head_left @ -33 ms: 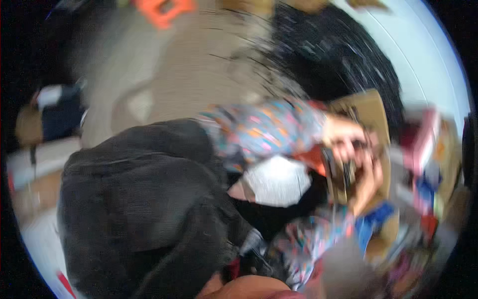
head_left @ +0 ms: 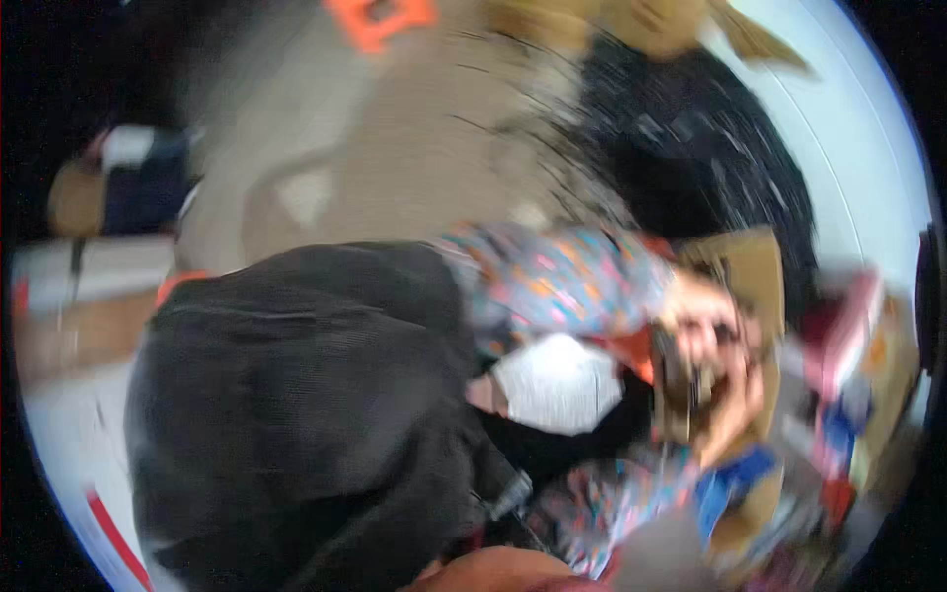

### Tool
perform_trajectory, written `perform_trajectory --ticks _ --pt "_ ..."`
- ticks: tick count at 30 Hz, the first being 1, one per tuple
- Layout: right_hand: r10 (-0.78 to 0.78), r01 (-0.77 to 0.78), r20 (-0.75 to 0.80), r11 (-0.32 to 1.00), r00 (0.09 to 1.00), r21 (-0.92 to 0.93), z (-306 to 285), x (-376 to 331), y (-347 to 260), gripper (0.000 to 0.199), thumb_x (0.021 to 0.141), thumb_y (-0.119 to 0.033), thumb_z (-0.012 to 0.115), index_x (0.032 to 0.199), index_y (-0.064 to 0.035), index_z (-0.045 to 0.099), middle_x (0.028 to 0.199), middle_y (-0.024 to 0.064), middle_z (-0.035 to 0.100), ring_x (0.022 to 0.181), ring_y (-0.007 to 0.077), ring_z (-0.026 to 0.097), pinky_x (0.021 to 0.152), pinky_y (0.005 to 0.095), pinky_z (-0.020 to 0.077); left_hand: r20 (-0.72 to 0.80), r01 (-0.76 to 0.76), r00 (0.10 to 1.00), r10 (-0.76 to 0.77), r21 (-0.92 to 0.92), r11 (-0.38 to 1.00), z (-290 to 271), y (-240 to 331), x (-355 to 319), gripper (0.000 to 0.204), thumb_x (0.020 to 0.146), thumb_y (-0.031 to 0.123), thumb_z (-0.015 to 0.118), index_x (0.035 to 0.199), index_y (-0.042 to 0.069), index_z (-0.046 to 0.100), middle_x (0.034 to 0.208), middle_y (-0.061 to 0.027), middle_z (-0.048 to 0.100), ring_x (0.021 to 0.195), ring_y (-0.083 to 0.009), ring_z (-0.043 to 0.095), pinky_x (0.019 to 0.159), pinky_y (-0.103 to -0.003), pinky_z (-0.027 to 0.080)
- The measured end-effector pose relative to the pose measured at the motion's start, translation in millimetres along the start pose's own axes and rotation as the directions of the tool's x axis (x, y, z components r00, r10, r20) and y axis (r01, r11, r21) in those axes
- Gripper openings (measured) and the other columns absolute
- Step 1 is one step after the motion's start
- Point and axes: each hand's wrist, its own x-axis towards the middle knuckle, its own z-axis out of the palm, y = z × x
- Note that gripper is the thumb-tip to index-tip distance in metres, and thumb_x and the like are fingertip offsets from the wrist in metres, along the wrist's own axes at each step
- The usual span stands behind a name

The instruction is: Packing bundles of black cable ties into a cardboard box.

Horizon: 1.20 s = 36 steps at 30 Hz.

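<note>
Both my arms, in grey sleeves with a colourful pattern, reach to the right side of the head view. My left hand [head_left: 695, 314] is the upper one, its fingers curled around something small and dark. Close below it, my right hand [head_left: 732, 407] bends its fingers toward the same spot. Motion blur hides what the hands grip. They work over an open cardboard box [head_left: 767, 281] with a raised flap. A long dark, brownish thing [head_left: 671, 380] stands upright by the fingers. An orange-red thing [head_left: 636, 352] shows beside my left wrist.
Black cloth [head_left: 306, 395] fills the left foreground. A white, sheet-like thing [head_left: 557, 385] lies between my arms. A black heap [head_left: 691, 138] sits beyond the box. Blue stuff [head_left: 735, 483] and a pink-and-white package [head_left: 853, 326] are at right. An orange object [head_left: 385, 20] lies on the floor far off.
The whole view has shifted, so the surroundings appear farther right and lower. Both hands remain together at the box, with little visible change in their grip.
</note>
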Motion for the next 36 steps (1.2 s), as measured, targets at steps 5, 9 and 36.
perform_trajectory --ticks 5,9,36 --pt "-0.04 0.037 -0.022 0.994 0.999 -0.102 -53 -16 23 0.027 0.087 -0.022 0.054 0.101 0.0003 0.057 0.097 0.0071 0.059 0.082 0.0172 0.055 0.073 0.0281 0.0421 -0.018 -0.013 1.0 0.015 0.12 0.993 6 -16 33 0.031 0.086 0.032 0.049 0.095 0.003 0.053 0.051 0.0043 0.035 0.044 -0.0083 0.034 0.038 -0.022 0.026" --pt "0.007 -0.016 -0.07 0.991 0.998 -0.131 -19 10 20 0.026 0.086 -0.022 0.054 0.1 0.0004 0.058 0.097 0.0073 0.06 0.082 0.0174 0.056 0.073 0.0283 0.0423 -0.024 -0.06 0.998 0.064 0.144 0.988 -4 -5 31 0.024 0.086 0.023 0.047 0.097 0.002 0.052 0.053 0.0028 0.036 0.047 -0.01 0.036 0.039 -0.023 0.026" --pt "0.033 -0.056 -0.136 0.983 0.99 -0.177 14 19 52 0.024 0.085 -0.02 0.055 0.097 0.0008 0.06 0.096 0.009 0.061 0.083 0.0187 0.057 0.072 0.0298 0.044 -0.433 -0.327 0.712 0.552 0.492 0.807 23 -15 29 0.017 0.073 0.02 0.068 0.077 0.009 0.056 0.054 -0.0024 0.049 0.041 -0.0134 0.043 0.036 -0.028 0.036"
